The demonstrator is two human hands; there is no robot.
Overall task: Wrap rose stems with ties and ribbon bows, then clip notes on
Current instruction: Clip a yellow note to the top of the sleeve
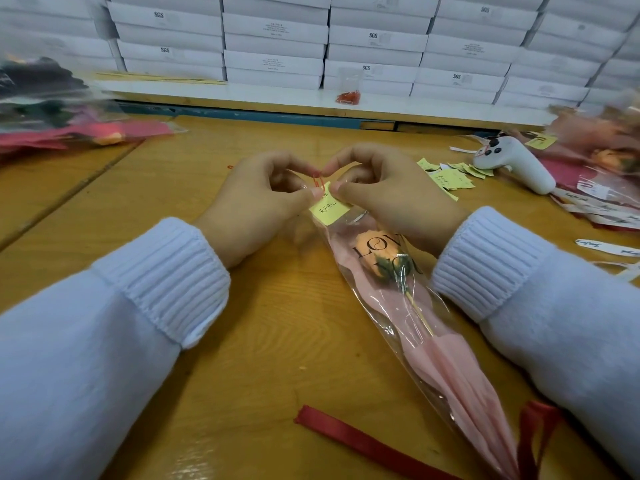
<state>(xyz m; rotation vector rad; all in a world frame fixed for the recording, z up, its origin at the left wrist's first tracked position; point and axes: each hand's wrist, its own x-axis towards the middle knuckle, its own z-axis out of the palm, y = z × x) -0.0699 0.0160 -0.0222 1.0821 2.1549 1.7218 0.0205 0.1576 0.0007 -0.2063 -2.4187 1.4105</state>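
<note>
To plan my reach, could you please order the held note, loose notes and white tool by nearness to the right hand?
From the right hand:
1. held note, pinched by it.
2. loose notes, just to its right.
3. white tool, farther right.

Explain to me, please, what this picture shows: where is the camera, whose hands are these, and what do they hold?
No machine here: a person works with bare hands. The single camera sits on the person's head, looking down at a wooden table. The left hand pinches a red paper clip and the right hand a yellow note, at the top edge of a clear sleeve holding a rose. A red ribbon lies near the stem end. Spare notes lie to the right; white boxes stand behind.
</note>
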